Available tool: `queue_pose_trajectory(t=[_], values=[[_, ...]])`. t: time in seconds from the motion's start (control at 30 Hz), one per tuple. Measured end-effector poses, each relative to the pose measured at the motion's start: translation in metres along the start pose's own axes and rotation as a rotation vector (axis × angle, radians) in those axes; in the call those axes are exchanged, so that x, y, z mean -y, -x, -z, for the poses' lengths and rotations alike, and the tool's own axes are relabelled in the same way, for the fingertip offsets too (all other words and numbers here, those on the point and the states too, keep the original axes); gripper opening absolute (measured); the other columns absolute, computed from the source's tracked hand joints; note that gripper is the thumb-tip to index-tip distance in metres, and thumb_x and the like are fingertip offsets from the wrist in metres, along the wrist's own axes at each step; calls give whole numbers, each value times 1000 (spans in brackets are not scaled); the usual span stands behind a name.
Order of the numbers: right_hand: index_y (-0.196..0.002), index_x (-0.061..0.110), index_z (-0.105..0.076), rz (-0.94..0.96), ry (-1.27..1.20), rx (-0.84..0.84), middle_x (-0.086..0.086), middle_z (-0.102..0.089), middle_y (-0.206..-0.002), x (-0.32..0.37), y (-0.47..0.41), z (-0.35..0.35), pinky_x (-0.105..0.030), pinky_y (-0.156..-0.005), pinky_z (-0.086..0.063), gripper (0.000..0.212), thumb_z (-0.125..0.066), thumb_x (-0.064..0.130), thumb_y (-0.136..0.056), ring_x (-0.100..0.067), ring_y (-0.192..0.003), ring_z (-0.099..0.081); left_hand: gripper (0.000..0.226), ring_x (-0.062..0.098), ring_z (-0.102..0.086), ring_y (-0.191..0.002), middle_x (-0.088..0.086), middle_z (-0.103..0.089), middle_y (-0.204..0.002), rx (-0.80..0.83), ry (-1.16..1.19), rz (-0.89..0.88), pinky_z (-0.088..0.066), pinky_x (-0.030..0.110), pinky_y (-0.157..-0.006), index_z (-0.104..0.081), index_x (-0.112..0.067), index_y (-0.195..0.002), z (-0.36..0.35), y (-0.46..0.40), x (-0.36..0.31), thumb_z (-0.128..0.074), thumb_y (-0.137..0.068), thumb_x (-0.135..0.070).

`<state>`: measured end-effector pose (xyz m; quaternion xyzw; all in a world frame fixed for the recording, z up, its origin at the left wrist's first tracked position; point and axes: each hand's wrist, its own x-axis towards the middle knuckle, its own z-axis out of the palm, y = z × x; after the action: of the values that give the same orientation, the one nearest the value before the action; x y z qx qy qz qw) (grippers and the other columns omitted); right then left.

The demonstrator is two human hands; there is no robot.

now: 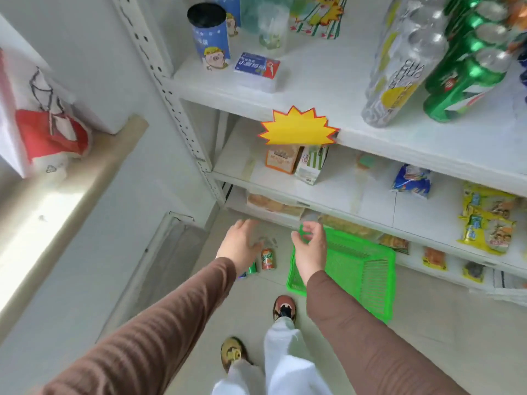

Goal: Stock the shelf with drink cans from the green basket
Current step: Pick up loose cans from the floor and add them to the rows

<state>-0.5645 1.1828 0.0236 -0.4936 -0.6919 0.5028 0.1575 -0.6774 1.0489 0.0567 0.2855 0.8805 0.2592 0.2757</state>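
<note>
The right hand (309,246) pinches the rim of the green basket (356,269), tipped and looking empty. The left hand (238,242) hangs open over the cans (267,259) standing on the floor (442,337). They're rigid, smooth, likely heavy if full; I'd wrap the fingers round the middle. The shelf (356,132) waits above.

brown ribbed sleeves (159,323); white trousers (288,363); patterned shoes (284,307)

On the pale tiled floor (427,337) an orange can (267,259) is stood upright, with a green can (252,267) just beside it (partly hidden). Bottles (462,81) and a blue tube (211,38) are carried by the white shelf (328,89).
</note>
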Motion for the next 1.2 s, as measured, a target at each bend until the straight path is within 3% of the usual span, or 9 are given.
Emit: queue_pose_trajectory(t=[0.13,0.27,0.47,0.53,0.67,0.93,1.03,1.2], values=[[-121,3,-57,-145,75,123,-12,-62,-124,-79,6,-60,-41,-99,-47,30,-66,6,-93,-28,-110,-60,47,31,-50,-116,10,-53,-125,97,-58,118,-39,34,-100,-51,-16,-131,-56,8,77,-59,-85,-15],[-126,5,-59,-281,176,244,-15,-63,-124,-169,-4,-117,-29,-90,-45,31,-63,9,-96,-25,-102,-60,53,28,-44,-125,7,-45,-139,200,-74,214,-37,36,-106,-43,-17,-139,-128,-4,144,-57,-89,-23],[-141,8,-50,-415,272,371,-16,-55,-138,-288,-48,-195,-36,-105,-44,47,-61,21,-98,-29,-125,-55,50,25,-45,-124,5,-47,-137,245,-68,297,-40,35,-104,-44,-17,-137,-235,-57,227,-57,-89,-22],[-142,8,-49,-443,301,373,-16,-54,-140,-324,-69,-220,-36,-106,-44,49,-61,23,-98,-31,-128,-54,50,23,-45,-124,5,-48,-136,254,-80,311,-40,34,-103,-44,-18,-137,-270,-76,253,-56,-88,-23],[-129,3,-57,-486,387,336,-20,-62,-126,-387,-114,-269,-37,-97,-51,41,-64,25,-95,-34,-114,-62,50,23,-47,-119,4,-50,-133,264,-91,313,-43,34,-98,-43,-18,-136,-334,-115,299,-56,-88,-24],[-133,3,-51,-484,612,261,-18,-53,-133,-488,-183,-327,-37,-105,-43,64,-71,43,-87,-36,-124,-51,48,21,-50,-120,3,-52,-133,212,4,338,-42,31,-102,-46,-20,-135,-418,-178,363,-59,-89,-24],[-128,3,-54,-480,593,291,-18,-57,-127,-514,-194,-342,-39,-104,-44,67,-77,44,-80,-35,-120,-54,46,22,-52,-117,4,-54,-130,201,20,315,-44,32,-102,-49,-21,-133,-436,-193,375,-60,-88,-22],[-122,4,-55,-514,435,289,-15,-62,-118,-516,-192,-351,-42,-90,-55,63,-84,30,-72,-33,-105,-63,45,22,-52,-116,4,-55,-130,188,23,311,-43,31,-103,-51,-20,-133,-436,-199,381,-58,-89,-20]])
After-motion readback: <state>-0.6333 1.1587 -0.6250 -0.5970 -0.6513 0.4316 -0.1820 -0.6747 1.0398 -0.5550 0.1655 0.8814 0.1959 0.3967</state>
